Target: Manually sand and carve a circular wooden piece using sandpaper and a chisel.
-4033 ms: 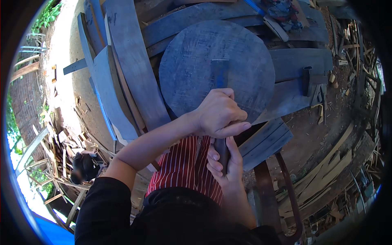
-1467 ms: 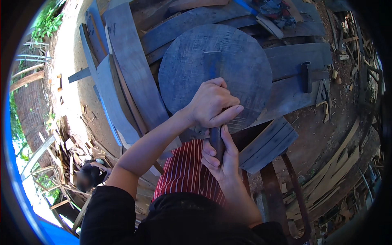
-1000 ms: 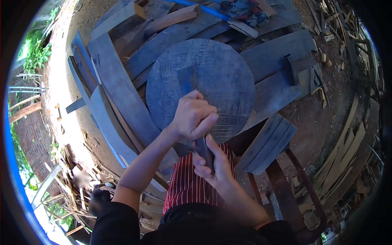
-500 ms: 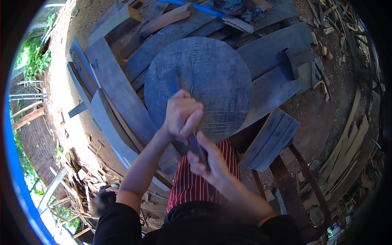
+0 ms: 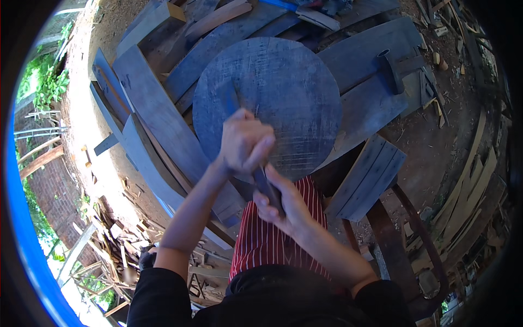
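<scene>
A round wooden disc (image 5: 305,92), its face marked with fine scratches, lies flat in front of me on a pile of boards. Across its left part slants a long, narrow, dark flat-bladed tool (image 5: 232,98); its exact kind does not show. My left hand (image 5: 246,143) is a fist wrapped round the middle of the tool, over the disc's lower left. Closer to my body, my right hand (image 5: 286,204) grips the tool's near end, thumb and fingers around it. The blade's far end is blurred against the wood.
A dark tool with a tubular end (image 5: 389,73) rests on wide boards right of the disc. Long planks (image 5: 158,109) lie on the left. A small slatted panel (image 5: 368,177) and a dark chair-like frame (image 5: 414,223) stand at the right. Wood scraps (image 5: 117,240) are heaped at lower left.
The view has shifted slightly, so the disc sits a little higher. Both hands keep their grip on the tool, almost in the same place over the disc.
</scene>
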The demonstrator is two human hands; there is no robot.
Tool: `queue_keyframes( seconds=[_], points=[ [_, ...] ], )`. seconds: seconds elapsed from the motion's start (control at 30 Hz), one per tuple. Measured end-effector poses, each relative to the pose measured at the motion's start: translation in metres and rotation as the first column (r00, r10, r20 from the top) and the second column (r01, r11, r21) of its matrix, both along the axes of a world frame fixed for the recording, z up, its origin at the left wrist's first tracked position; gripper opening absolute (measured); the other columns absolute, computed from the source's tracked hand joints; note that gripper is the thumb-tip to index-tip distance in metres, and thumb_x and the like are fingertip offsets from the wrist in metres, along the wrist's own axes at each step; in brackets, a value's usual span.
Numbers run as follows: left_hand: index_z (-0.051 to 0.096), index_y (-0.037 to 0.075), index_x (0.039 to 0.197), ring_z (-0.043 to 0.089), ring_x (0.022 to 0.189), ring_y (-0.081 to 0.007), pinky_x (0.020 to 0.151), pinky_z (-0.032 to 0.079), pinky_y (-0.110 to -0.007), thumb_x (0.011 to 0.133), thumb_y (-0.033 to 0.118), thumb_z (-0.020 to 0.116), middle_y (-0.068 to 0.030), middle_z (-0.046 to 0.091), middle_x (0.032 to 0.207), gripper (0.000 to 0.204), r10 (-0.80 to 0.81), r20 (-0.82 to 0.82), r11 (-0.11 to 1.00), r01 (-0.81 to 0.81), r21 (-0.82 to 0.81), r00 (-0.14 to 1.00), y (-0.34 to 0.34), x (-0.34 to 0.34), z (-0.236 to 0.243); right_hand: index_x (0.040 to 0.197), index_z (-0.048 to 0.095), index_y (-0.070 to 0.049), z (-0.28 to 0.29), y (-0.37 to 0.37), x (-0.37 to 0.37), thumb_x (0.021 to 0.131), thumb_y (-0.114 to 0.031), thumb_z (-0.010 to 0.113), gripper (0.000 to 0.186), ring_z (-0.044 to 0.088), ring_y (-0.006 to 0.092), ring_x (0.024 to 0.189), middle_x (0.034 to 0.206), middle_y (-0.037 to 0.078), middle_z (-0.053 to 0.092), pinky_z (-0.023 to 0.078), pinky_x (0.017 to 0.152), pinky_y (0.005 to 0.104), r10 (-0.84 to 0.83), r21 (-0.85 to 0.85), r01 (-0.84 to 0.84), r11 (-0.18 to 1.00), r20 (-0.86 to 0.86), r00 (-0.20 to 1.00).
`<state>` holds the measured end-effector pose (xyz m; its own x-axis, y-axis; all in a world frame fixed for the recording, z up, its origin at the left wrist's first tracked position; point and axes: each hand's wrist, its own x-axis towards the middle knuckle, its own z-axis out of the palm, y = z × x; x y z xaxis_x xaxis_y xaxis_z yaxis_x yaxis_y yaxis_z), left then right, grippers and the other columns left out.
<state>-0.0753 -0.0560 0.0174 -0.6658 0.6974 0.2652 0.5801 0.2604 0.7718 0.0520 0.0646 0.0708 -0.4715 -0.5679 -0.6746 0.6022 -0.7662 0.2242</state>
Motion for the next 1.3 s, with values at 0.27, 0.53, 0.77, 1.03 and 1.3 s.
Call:
queue_keyframes(
  seconds=[0.27,0.53,0.77,1.03,1.3],
  points=[
    [0.046,0.013,0.057,0.045,0.047,-0.0227,0.063,0.038,-0.035,0.086,0.031,0.054,-0.0031,0.043,0.052,0.035,-0.035,0.072,0.998,0.039,-0.048,0.997,-0.002,0.024,0.008,0.104,0.05,-0.005,0.006,-0.012,0.032,0.097,-0.051,0.052,0.047,0.044,0.0042,0.039,0.063,0.001,0.052,0.032,0.035,0.0177,-0.059,0.038,0.058,0.998,0.037,0.998],
    [0.048,0.014,0.056,0.045,0.047,-0.0244,0.063,0.037,-0.035,0.088,0.034,0.053,-0.0041,0.046,0.051,0.038,-0.068,0.11,0.995,0.075,-0.063,0.992,0.014,0.026,0.008,0.106,0.05,-0.006,0.011,0.007,0.034,0.098,-0.049,0.05,0.044,0.041,0.0052,0.036,0.061,0.0,0.049,0.031,0.034,0.0183,-0.034,0.019,0.032,0.999,0.097,0.995],
    [0.049,0.013,0.058,0.047,0.048,-0.025,0.064,0.038,-0.036,0.087,0.031,0.055,-0.0053,0.046,0.051,0.035,-0.068,0.105,0.997,0.07,-0.014,0.992,0.01,0.019,0.005,0.108,0.05,-0.007,0.009,-0.004,0.027,0.101,-0.048,0.044,0.042,0.04,0.0054,0.037,0.062,0.0,0.048,0.03,0.035,0.0187,-0.061,0.054,0.056,0.997,0.084,0.995],
    [0.04,0.011,0.057,0.041,0.047,-0.0241,0.059,0.033,-0.036,0.085,0.03,0.048,-0.0045,0.038,0.052,0.034,-0.029,0.079,0.999,0.032,-0.031,0.996,0.002,0.008,0.005,0.107,0.051,-0.007,0.002,-0.003,0.007,0.098,-0.049,0.05,0.043,0.042,0.0046,0.038,0.063,0.0,0.05,0.03,0.035,0.0181,-0.01,0.019,0.009,1.0,0.043,0.999],
    [0.044,0.011,0.057,0.045,0.048,-0.0262,0.062,0.037,-0.036,0.084,0.027,0.053,-0.0068,0.043,0.052,0.033,0.015,0.162,0.999,-0.009,-0.037,0.987,-0.011,0.046,0.02,0.1,0.05,-0.006,0.018,-0.01,0.044,0.099,-0.05,0.049,0.045,0.043,0.0048,0.037,0.062,0.0,0.05,0.031,0.034,0.0188,0.012,-0.033,-0.009,0.999,0.094,0.995]
  ],
)
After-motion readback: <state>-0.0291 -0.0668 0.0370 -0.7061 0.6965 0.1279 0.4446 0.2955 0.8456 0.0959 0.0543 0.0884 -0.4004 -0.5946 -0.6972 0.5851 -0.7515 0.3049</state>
